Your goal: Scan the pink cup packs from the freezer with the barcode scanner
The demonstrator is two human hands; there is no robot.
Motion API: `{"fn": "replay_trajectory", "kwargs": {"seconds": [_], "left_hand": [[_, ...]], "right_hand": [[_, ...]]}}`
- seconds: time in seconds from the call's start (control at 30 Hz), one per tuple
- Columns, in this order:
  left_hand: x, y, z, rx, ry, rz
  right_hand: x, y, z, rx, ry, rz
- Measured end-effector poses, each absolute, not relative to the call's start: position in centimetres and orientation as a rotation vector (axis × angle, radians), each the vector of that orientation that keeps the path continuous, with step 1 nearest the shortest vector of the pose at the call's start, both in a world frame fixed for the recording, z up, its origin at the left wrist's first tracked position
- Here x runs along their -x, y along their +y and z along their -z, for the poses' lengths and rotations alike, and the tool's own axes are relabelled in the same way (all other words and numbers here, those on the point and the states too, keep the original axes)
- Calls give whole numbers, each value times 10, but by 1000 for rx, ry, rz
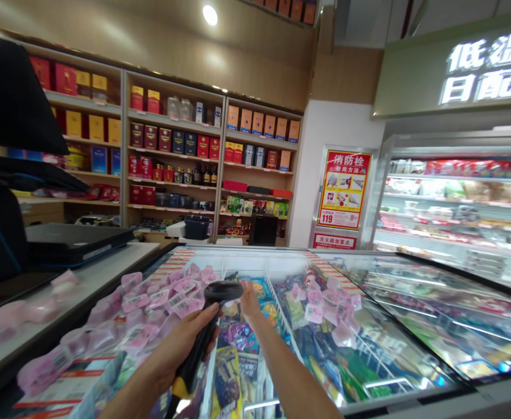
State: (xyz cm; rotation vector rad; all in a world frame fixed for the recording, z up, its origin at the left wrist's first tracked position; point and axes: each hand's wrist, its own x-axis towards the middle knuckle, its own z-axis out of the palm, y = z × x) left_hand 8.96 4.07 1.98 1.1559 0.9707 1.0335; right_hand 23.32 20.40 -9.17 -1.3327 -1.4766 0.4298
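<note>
A black handheld barcode scanner (201, 340) with a yellow band stands tilted over the freezer, its head pointing right. My left hand (188, 337) is closed around the handle, thumb on the upper part. My right hand (249, 302) is at the right end of the scanner head, fingers raised and closed against it; part of its grip is hidden. Left of the scanner, many pink plastic cup packs (135, 302) with barcode labels lie in a heap on the freezer's top. Another cluster of pink packs (332, 308) lies to the right of my right hand.
The chest freezer (255, 256) holds bagged goods beneath glass. A counter (144, 253) at left carries a black device (78, 238) and more pink packs. Behind stand shelves of boxes and bottles (172, 163). A second freezer (412, 291) and a lit display fridge (456, 203) are at right.
</note>
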Motion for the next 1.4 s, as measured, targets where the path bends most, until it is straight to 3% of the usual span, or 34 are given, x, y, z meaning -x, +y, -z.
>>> {"fn": "replay_trajectory", "kwargs": {"seconds": [0.3, 0.43, 0.63, 0.97, 1.4], "left_hand": [[-95, 45, -16, -1199, 1007, -978], [-99, 46, -14, -1204, 967, -939], [-102, 46, -14, -1201, 955, -928], [-99, 42, -17, -1200, 954, -927], [-93, 28, -27, -1184, 896, -908]], "right_hand": [[-305, 172, 60, 1491, -1448, -213], [-361, 157, 44, 1910, -1575, 163], [-389, 151, 39, 2230, -1817, 254], [-364, 149, 46, 2006, -1816, 321], [-319, 161, 75, 1440, -1438, -33]]}}
